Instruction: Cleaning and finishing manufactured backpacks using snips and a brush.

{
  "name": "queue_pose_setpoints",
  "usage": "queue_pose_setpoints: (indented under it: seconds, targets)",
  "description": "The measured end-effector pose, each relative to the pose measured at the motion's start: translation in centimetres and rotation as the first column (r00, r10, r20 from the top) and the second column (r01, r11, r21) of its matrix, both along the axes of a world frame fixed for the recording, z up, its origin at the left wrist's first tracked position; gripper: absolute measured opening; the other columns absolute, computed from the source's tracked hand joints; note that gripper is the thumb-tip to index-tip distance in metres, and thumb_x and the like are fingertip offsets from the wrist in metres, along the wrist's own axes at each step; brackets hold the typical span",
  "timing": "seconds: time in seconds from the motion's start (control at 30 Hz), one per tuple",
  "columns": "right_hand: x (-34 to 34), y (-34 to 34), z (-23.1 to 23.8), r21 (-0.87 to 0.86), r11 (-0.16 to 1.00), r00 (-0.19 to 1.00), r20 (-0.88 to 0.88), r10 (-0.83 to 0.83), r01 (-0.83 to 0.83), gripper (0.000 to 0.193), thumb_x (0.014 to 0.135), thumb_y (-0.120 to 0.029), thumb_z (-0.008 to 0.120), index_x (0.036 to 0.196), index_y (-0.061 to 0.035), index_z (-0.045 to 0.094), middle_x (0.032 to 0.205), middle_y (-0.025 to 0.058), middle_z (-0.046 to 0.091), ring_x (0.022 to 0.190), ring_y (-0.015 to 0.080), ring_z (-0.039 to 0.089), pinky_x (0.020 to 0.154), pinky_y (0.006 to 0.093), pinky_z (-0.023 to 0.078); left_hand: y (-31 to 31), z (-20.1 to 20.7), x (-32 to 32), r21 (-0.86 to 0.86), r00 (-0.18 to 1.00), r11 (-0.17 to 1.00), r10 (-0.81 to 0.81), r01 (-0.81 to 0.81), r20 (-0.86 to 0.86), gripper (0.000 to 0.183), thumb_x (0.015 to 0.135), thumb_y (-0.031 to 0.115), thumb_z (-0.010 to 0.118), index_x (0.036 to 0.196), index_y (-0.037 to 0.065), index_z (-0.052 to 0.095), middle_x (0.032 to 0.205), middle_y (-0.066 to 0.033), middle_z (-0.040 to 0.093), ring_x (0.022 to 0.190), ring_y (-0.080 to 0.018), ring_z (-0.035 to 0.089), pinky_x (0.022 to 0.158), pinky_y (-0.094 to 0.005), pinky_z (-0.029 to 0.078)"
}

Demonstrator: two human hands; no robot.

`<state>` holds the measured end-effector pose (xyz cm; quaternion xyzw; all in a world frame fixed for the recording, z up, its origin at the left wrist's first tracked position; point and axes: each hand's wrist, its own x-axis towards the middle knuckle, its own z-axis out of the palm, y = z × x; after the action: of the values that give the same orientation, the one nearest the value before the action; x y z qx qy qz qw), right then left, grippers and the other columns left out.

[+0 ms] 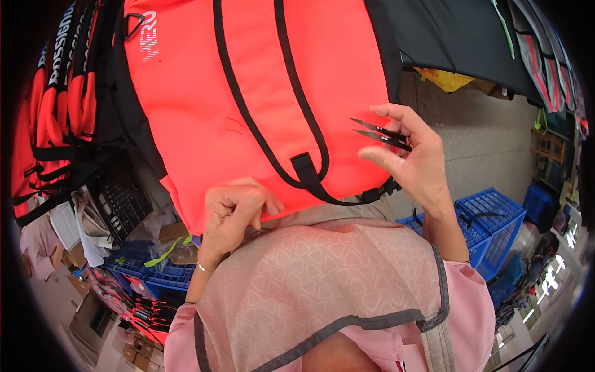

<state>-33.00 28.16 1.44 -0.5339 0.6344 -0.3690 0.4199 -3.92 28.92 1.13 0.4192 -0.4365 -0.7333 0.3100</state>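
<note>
A bright coral-red backpack (180, 111) with black sides and black straps lies in front of me. My left hand (232, 211) is closed at its near left edge, fingers curled against the fabric; the thumb is partly hidden. My right hand (412, 146) holds black thread snips (379, 136) above the bag's right side, their two pointed blades apart and facing left. A long loop of black webbing strap (297, 93) runs down the middle to a black strap end (302, 166) near the front. Short dark loose threads (234, 125) lie on the red fabric.
Blue plastic crates (489, 217) stand low at my right, with another blue crate (167, 273) at lower left. Red and black bags (62, 111) hang at the far left. A dark surface (458, 37) lies beyond the backpack at upper right, grey bags (539, 56) beside it.
</note>
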Motion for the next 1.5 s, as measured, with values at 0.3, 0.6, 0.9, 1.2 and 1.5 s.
queue_pose_setpoints:
  seconds: [0.3, 0.6, 0.9, 1.2, 1.5]
  targets:
    - [4.3, -4.2, -1.3, 0.142, 0.970, 0.972, -0.099, 0.211, -0.196, 0.029, 0.085, -0.016, 0.075, 0.100, 0.0065, 0.066, 0.064, 0.0092, 0.058, 0.061, 0.0120, 0.054, 0.057, 0.0296, 0.045, -1.5, 1.0, -2.7, 0.272, 0.906, 0.962, -0.084, -0.036, 0.416, 0.040, 0.088, 0.005, 0.072, 0.124, -0.003, 0.056, 0.096, -0.0084, 0.069, 0.069, -0.0084, 0.065, 0.061, -0.0230, 0.054]
    - [4.8, -4.1, -0.5, 0.175, 0.971, 0.901, 0.427, 0.073, -0.161, 0.017, 0.090, -0.016, 0.072, 0.083, -0.0022, 0.066, 0.070, -0.0075, 0.051, 0.065, 0.0026, 0.041, 0.059, 0.0218, 0.033, -0.1, -2.6, -4.2, -0.288, 0.945, 0.946, 0.219, -0.146, 0.241, 0.031, 0.079, -0.005, 0.074, 0.109, 0.002, 0.068, 0.093, -0.0045, 0.069, 0.067, -0.0052, 0.059, 0.056, -0.0228, 0.046]
    - [4.6, -3.8, -0.7, 0.186, 0.967, 0.900, 0.428, 0.080, -0.175, 0.019, 0.091, -0.017, 0.072, 0.080, -0.0027, 0.065, 0.067, -0.0078, 0.049, 0.064, 0.0025, 0.041, 0.058, 0.0219, 0.033, -0.6, -2.8, -4.5, -0.711, 0.830, 0.703, 0.399, -0.004, 0.390, 0.027, 0.074, -0.009, 0.069, 0.098, 0.003, 0.071, 0.084, -0.0098, 0.065, 0.067, -0.0168, 0.063, 0.058, -0.0292, 0.048]
    - [4.4, -2.9, 0.6, 0.146, 0.985, 0.969, 0.238, 0.059, -0.096, 0.026, 0.086, -0.018, 0.077, 0.101, 0.0012, 0.066, 0.077, 0.0015, 0.066, 0.070, 0.0079, 0.057, 0.067, 0.0250, 0.047, 0.0, -3.0, -4.6, -0.330, 0.935, 0.942, 0.175, -0.067, 0.308, 0.027, 0.079, 0.003, 0.079, 0.104, 0.002, 0.070, 0.089, -0.0110, 0.072, 0.071, -0.0154, 0.069, 0.061, -0.0258, 0.053]
    - [1.9, 0.7, 1.7, -0.424, 0.799, 0.766, -0.639, 0.071, -0.427, 0.032, 0.068, -0.020, 0.084, 0.094, -0.0077, 0.071, 0.079, 0.0017, 0.064, 0.060, 0.0166, 0.053, 0.052, 0.0296, 0.043, -0.2, -3.4, -5.0, -0.722, 0.829, 0.677, 0.316, 0.144, 0.462, 0.026, 0.075, 0.004, 0.079, 0.100, 0.005, 0.069, 0.076, -0.0108, 0.065, 0.060, -0.0251, 0.063, 0.053, -0.0325, 0.048]
